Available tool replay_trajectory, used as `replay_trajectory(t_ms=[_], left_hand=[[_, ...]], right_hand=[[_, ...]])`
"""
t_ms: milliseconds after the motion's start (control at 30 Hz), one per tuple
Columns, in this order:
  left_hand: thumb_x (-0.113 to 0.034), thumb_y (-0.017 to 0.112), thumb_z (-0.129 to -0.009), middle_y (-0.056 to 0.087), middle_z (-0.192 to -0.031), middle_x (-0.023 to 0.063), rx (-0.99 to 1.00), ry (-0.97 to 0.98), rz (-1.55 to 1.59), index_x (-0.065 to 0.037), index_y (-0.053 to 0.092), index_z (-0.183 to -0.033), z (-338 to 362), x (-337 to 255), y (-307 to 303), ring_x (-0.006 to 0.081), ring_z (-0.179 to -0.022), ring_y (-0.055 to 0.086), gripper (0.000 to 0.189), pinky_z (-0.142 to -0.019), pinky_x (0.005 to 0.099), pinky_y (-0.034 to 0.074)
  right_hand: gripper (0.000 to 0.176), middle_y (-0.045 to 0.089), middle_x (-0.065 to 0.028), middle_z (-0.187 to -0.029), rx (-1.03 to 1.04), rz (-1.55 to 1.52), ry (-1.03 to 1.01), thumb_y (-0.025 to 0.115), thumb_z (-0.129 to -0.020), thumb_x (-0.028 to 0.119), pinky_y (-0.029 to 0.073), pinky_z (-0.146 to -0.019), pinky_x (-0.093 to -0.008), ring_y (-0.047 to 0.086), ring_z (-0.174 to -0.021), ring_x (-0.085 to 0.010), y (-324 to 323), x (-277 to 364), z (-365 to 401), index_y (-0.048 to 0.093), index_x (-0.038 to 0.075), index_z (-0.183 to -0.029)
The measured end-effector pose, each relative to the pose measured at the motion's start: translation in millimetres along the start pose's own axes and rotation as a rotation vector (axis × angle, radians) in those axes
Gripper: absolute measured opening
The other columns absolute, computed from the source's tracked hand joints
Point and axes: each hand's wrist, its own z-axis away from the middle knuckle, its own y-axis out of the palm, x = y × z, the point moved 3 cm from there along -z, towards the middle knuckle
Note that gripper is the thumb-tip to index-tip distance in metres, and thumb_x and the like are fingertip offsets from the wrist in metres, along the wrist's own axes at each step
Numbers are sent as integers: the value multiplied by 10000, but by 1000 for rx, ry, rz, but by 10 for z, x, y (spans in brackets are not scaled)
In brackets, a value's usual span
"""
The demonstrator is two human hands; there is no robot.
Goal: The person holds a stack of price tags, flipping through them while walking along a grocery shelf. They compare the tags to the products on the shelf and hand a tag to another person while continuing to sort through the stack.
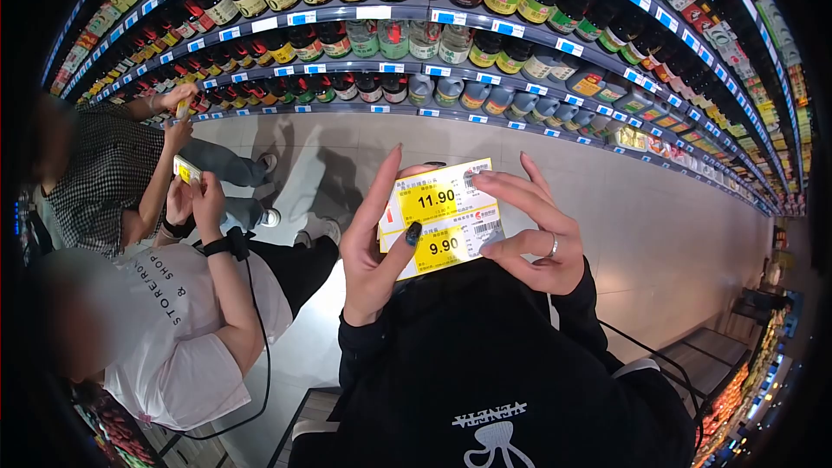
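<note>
Yellow-and-white price tags [444, 218] are held up in front of my chest, one above the other. The upper one reads 11.90 and the lower one 9.90. My left hand [371, 256] is closed on their left side, its dark-nailed thumb pressed over the front and its other fingers behind. At the right edge, my right hand [546, 247] grips the tags too, with a fingertip near the upper corner and another low by the barcode. A ring sits on one finger of this hand.
Curved by the lens, store shelves [416, 10] full of bottles, jugs and jars run across the front. To my left, a person in a white shirt [186, 329] and one in a checked shirt [108, 165] each hold small tags. Produce displays [728, 403] stand behind right.
</note>
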Motion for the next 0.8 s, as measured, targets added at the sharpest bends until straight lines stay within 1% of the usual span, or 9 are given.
replay_trajectory(t_ms=[67,167,233,333,367,433,567,633,800], left_hand=[[38,476,-708,485,-1242,197,9,15,-34,38,257,-1369,6,-15,3,204,-1151,456,696,-992,309,297],[42,472,-713,482,-1245,195,12,-17,-29,40,264,-1366,22,24,-23,201,-1159,449,684,-997,311,291],[47,477,-713,473,-1250,205,48,-30,-54,23,217,-1386,24,43,-21,213,-1163,451,722,-994,315,300],[57,481,-713,465,-1250,224,68,-27,20,-26,102,-1417,16,85,18,239,-1170,454,804,-985,320,318],[57,481,-713,465,-1250,224,72,-29,22,-26,102,-1417,11,80,45,239,-1170,454,804,-985,320,318],[58,486,-720,459,-1247,241,44,1,44,-78,-1,-1425,-3,52,82,264,-1172,458,868,-977,332,337],[55,490,-726,464,-1239,243,44,-16,96,-94,-11,-1423,4,80,57,273,-1170,461,871,-974,344,345],[-15,582,-734,326,-1363,199,36,-3,44,-112,19,-1427,8,93,60,265,-1179,451,898,-954,356,384],[23,569,-744,396,-1302,210,37,-34,6,-105,185,-1368,72,187,-18,252,-1163,450,744,-955,353,376]], right_hand=[[115,484,-141,-1283,3,-12,7,690,-643,20,168,-1040,-546,414,-1225,-330,5,-9,-11,649,107,-704],[176,410,-167,-1339,-32,-5,-32,695,-679,68,189,-1038,-526,342,-1272,-342,-9,15,-69,657,103,-847],[354,360,-177,-1369,-54,-50,59,672,-721,107,210,-1035,-508,303,-1289,-350,-17,-16,-95,606,91,-1068],[487,360,-178,-1366,-207,-154,155,642,-752,121,227,-1031,-497,324,-1274,-357,28,-56,-128,508,76,-1218],[487,360,-178,-1366,-211,-152,158,642,-752,121,227,-1031,-497,324,-1274,-357,33,-79,-125,508,76,-1218],[443,391,-161,-1348,-143,150,109,621,-759,96,239,-1026,-498,352,-1257,-346,51,-103,-129,543,95,-1195],[389,437,-132,-1318,-115,300,98,636,-749,101,245,-1025,-498,385,-1236,-333,59,-50,-110,597,112,-1136],[344,489,-107,-1274,-181,339,97,660,-731,101,254,-1021,-496,418,-1212,-321,59,-43,-87,639,126,-1073],[316,564,-90,-1168,-266,382,1,686,-690,67,304,-987,-469,484,-1126,-297,48,-10,-54,669,122,-1001]])
